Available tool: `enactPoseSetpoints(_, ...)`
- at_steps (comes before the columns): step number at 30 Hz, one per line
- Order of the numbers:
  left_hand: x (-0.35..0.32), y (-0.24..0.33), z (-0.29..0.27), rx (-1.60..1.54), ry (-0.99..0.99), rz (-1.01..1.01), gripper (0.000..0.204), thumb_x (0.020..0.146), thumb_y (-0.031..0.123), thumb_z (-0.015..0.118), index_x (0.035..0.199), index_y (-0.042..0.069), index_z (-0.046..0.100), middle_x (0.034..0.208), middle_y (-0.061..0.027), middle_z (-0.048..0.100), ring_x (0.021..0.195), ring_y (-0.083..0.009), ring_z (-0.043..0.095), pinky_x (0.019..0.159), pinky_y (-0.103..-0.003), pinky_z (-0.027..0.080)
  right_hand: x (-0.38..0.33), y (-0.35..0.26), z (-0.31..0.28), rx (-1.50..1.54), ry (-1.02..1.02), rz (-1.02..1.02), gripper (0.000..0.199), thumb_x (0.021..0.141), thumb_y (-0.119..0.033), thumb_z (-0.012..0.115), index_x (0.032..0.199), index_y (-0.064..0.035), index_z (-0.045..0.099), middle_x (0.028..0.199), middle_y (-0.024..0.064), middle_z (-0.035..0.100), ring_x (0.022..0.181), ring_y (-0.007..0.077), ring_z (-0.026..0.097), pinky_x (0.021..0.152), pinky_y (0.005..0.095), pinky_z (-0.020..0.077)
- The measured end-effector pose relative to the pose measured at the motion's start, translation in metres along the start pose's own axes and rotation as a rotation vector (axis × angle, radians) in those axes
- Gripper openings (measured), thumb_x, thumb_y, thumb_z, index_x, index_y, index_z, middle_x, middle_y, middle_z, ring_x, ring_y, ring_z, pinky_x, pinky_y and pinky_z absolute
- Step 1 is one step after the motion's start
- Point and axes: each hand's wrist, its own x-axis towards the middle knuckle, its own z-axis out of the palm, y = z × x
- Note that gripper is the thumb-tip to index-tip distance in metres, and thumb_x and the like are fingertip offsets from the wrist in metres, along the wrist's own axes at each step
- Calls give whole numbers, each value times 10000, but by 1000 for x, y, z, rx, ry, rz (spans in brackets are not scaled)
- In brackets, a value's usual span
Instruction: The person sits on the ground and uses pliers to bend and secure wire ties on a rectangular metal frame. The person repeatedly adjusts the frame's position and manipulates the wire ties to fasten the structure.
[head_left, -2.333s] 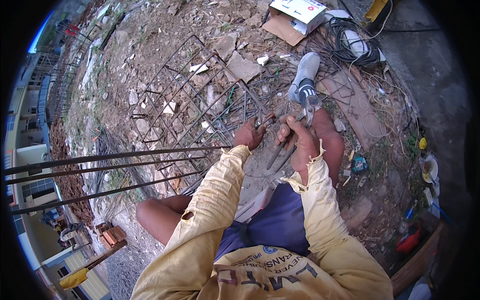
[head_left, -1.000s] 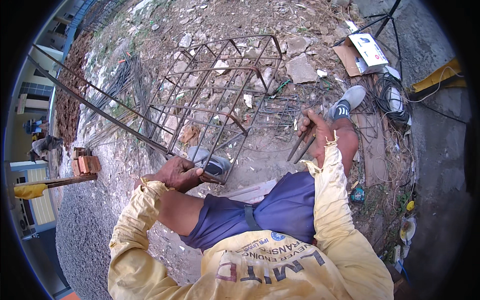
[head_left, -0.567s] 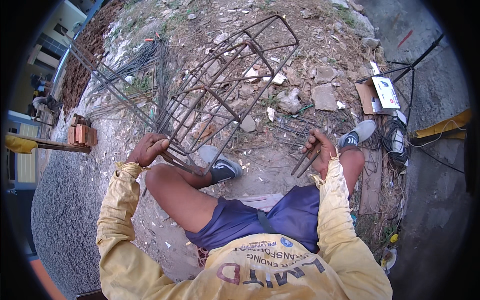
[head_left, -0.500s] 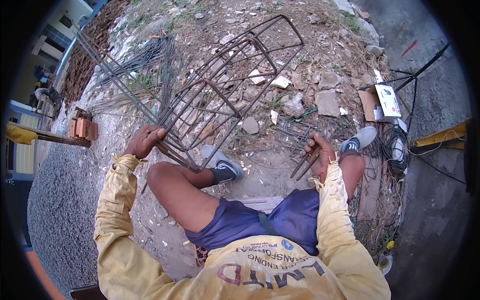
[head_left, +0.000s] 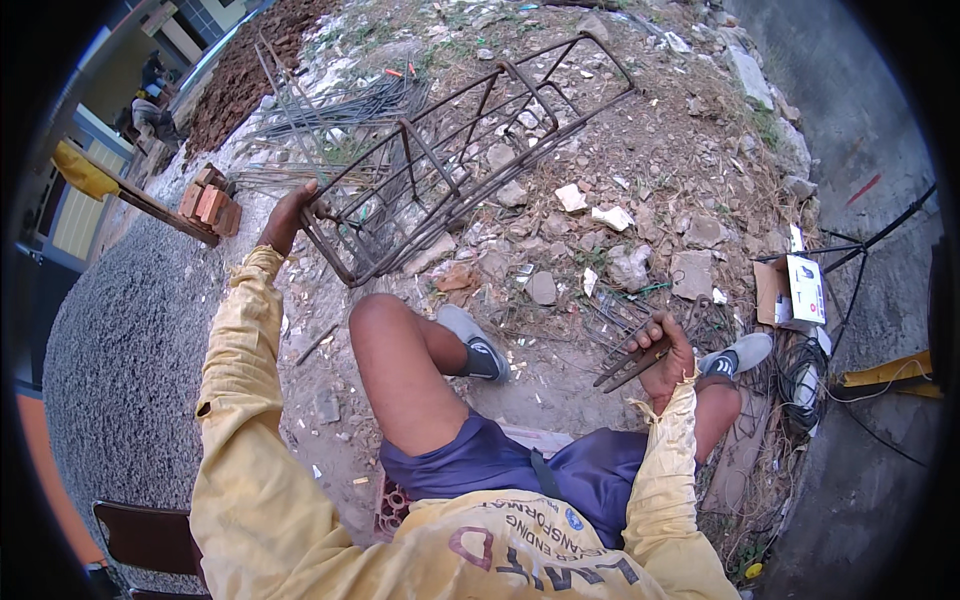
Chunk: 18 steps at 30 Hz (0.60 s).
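A long cage of rusty reinforcing bars [head_left: 462,185], bent stirrups joined by lengthwise bars, slants from my left hand up to the far right. My left hand [head_left: 290,220] is closed on its near left corner, with the fingers partly hidden. Low over the ground near my right shoe, my right hand [head_left: 664,365] is palm up, its fingers curled round dark pincers [head_left: 632,369]. The two slim arms of the pincers point left; the part inside the palm is hidden. Several loose bent stirrups [head_left: 612,325] lie just beyond that hand.
Stone rubble [head_left: 628,268] covers the ground ahead. A bundle of thin rods [head_left: 345,112] lies far left, with stacked bricks [head_left: 210,203] and a gravel heap [head_left: 125,380] nearer. At right are an opened carton [head_left: 790,290], coiled black cable [head_left: 800,375] and a wall [head_left: 850,120].
My left hand has moved up and away, swinging the cage's near end with it, so the cage lies flatter. My right hand has turned palm up, still holding the pincers. The view has shifted.
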Motion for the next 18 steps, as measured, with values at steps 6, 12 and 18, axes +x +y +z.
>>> enactPoseSetpoints(6, -9, -15, -9, -152, 78, 8, 421, 926, 443, 512, 739, 69, 560, 634, -31, 535, 597, -139, 500, 771, -313, 475, -6, -23, -10, 0, 1, -55, 221, 932, -287, 599, 992, -74, 585, 698, -36, 505, 670, 126, 498, 680, 336, 452)
enactPoseSetpoints(12, -25, -5, 0, 129, 18, 17, 422, 919, 388, 534, 880, -17, 650, 789, -93, 676, 757, -154, 629, 729, -267, 477, -5, -15, -21, -43, 44, -46, 216, 920, -282, 611, 988, -78, 586, 699, -34, 505, 664, 122, 500, 680, 335, 454)
enactPoseSetpoints(18, -45, -1, 22, 156, 135, 24, 441, 927, 417, 526, 837, 8, 664, 750, -33, 643, 647, -106, 510, 625, -259, 402, -5, -4, -12, -116, 58, -29, 231, 902, -266, 640, 988, -59, 584, 676, -17, 500, 642, 138, 516, 636, 335, 469)
